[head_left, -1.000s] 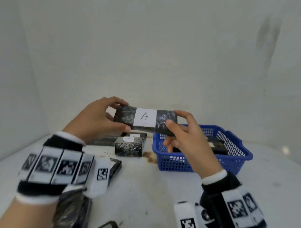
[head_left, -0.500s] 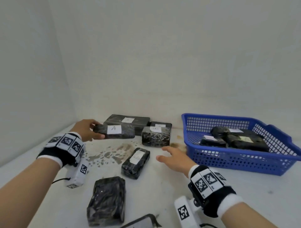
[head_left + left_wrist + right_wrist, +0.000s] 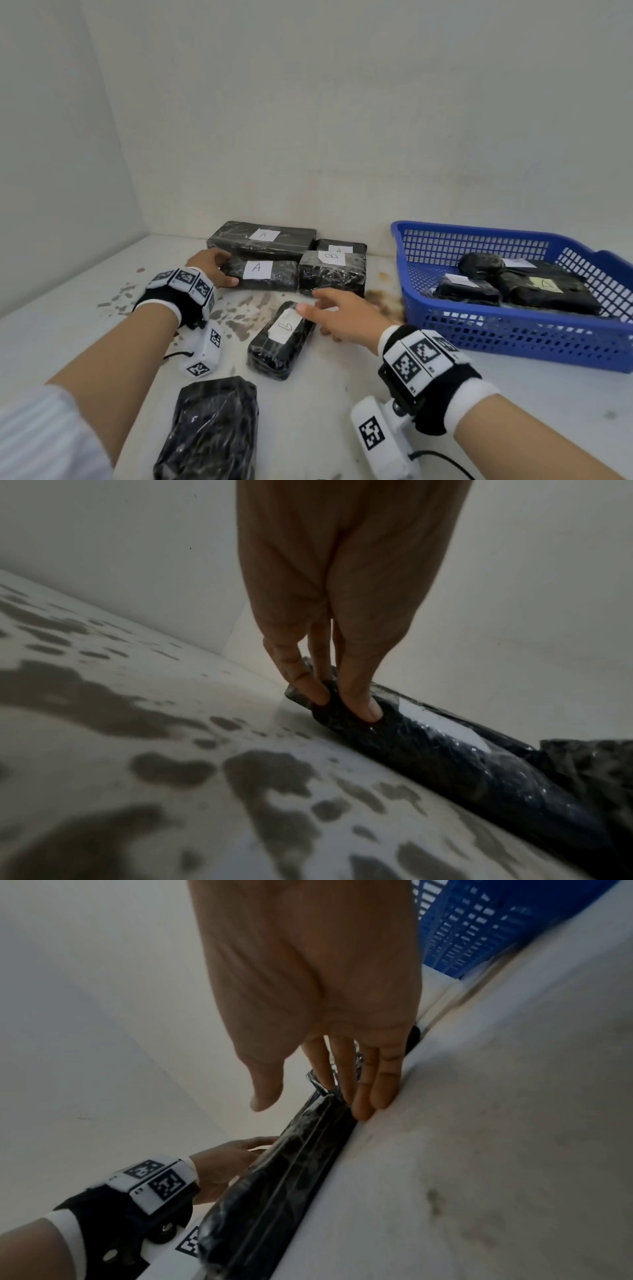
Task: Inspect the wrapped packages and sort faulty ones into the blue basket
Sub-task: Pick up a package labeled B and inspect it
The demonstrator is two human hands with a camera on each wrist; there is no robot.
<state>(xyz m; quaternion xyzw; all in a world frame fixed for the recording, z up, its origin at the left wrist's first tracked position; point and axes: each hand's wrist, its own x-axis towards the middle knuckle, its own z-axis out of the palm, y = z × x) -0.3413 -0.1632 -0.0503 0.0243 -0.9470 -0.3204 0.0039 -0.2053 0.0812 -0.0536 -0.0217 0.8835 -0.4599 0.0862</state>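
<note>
Inside, blue basket (image 3: 513, 329) holds three wrapped packages (image 3: 548, 291) — labels up

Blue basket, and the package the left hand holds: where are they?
blue basket (image 3: 513, 337), head view, front mesh wall.
package (image 3: 274, 274), head view, black wrap right of its A label.
left hand (image 3: 214, 267), head view, knuckles.

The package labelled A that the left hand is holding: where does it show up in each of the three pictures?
Head view: package labelled A, left of centre, the left hand gripping its left end.
Left wrist view: lower right, running diagonally from the fingers.
Right wrist view: I cannot tell; the black package there looks like a different one.
Shared landmark: the stained white table.
</note>
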